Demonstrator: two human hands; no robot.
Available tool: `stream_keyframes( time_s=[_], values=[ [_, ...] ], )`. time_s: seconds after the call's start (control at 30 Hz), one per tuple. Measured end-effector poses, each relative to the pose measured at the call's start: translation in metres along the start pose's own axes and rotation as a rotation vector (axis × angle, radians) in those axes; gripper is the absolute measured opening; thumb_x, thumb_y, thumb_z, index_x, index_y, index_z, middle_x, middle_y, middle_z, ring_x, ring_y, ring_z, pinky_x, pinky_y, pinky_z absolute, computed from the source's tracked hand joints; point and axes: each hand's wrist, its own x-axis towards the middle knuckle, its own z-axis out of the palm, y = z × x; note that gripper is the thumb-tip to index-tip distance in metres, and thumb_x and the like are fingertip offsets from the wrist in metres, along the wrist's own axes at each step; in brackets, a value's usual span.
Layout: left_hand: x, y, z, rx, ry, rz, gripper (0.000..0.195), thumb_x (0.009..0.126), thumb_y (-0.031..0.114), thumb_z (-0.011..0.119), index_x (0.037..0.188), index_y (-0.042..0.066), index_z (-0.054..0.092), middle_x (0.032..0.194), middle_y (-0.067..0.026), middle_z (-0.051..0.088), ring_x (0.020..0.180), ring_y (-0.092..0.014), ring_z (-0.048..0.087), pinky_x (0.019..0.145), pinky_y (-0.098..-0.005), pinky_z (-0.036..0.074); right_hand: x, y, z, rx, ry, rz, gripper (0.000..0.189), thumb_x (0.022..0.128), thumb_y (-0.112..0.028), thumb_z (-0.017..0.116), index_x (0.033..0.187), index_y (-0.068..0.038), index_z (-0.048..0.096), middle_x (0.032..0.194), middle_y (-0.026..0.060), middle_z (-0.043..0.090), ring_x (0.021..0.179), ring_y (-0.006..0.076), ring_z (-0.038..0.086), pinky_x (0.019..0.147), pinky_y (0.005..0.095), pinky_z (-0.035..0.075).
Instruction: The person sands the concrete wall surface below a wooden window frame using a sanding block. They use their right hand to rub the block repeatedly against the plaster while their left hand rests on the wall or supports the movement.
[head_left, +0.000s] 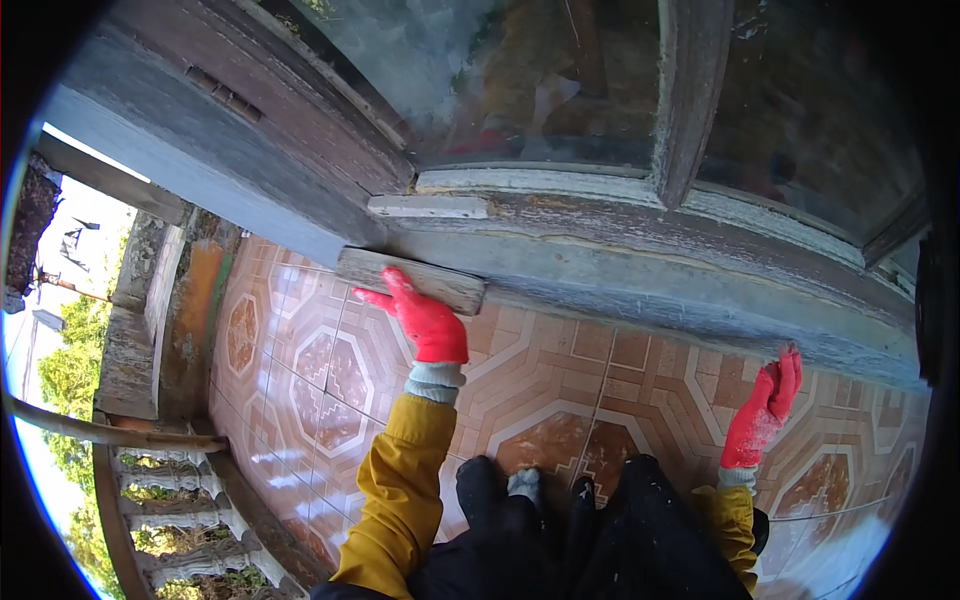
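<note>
My left hand (429, 321), in a red work glove, grips a worn rectangular wooden float (420, 279) at its near side. Two digits point outward, one of them lying over the wood; any handle is hidden. The float rests at the left end of a grey cement sill (592, 268), in the corner by the wall. My right hand (766, 405), gloved in red with pale smears, holds nothing that I can see. Its fingers are stretched towards the sill's lower edge, with the thumb side apart; whether they touch it I cannot tell.
Above the sill stands a weathered wooden window frame (694, 97) with glass panes, and a pale strip (429, 207) lies on its lower rail. Patterned tiles (330, 382) cover the floor under my feet. A balustrade (187, 517) edges the left side.
</note>
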Motion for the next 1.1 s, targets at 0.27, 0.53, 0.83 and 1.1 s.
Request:
stream_keyframes(
  time_s=[0.27, 0.53, 0.83, 1.1],
  values=[
    [-0.029, 0.007, 0.017, 0.05, 0.03, -0.16, 0.085, 0.098, 0.046, 0.047, 0.154, 0.018, -0.009, 0.155, -0.0131, 0.028, 0.134, -0.027, 0.037, 0.113, -0.0395, 0.027, 0.008, -0.013, -0.006, -0.134, 0.095, -0.083, 0.046, 0.088, 0.006, 0.052, 0.132, -0.007, 0.055, 0.148, 0.012, 0.037, 0.137, 0.0273, 0.037, 0.102, 0.0343, 0.042],
    [0.073, -0.03, -0.061, -0.119, -0.303, -0.392, 0.087, 0.094, 0.059, 0.046, 0.154, 0.011, 0.005, 0.156, -0.0134, 0.023, 0.137, -0.029, 0.033, 0.111, -0.0473, 0.029, 0.003, -0.011, -0.015, 0.007, 0.1, 0.026, 0.047, 0.088, 0.006, 0.053, 0.132, -0.009, 0.056, 0.148, 0.0111, 0.037, 0.137, 0.0272, 0.037, 0.098, 0.0326, 0.045],
    [0.0, -0.045, -0.021, 0.103, -0.006, -0.434, 0.093, 0.091, 0.066, 0.045, 0.154, 0.018, -0.005, 0.159, -0.0116, 0.018, 0.14, -0.03, 0.029, 0.112, -0.0508, 0.027, -0.004, 0.006, -0.034, -0.091, 0.127, -0.089, 0.046, 0.088, 0.007, 0.051, 0.132, -0.008, 0.054, 0.147, 0.0125, 0.038, 0.136, 0.0273, 0.039, 0.102, 0.036, 0.043],
    [-0.108, -0.005, 0.035, 0.032, 0.014, -0.604, 0.097, 0.089, 0.069, 0.046, 0.154, 0.021, -0.008, 0.16, -0.0041, 0.017, 0.142, -0.031, 0.026, 0.112, -0.0491, 0.028, 0.005, 0.004, -0.017, 0.088, 0.075, 0.027, 0.044, 0.089, 0.006, 0.05, 0.13, -0.008, 0.056, 0.146, 0.0123, 0.039, 0.133, 0.0262, 0.042, 0.103, 0.0357, 0.043]
  ],
)
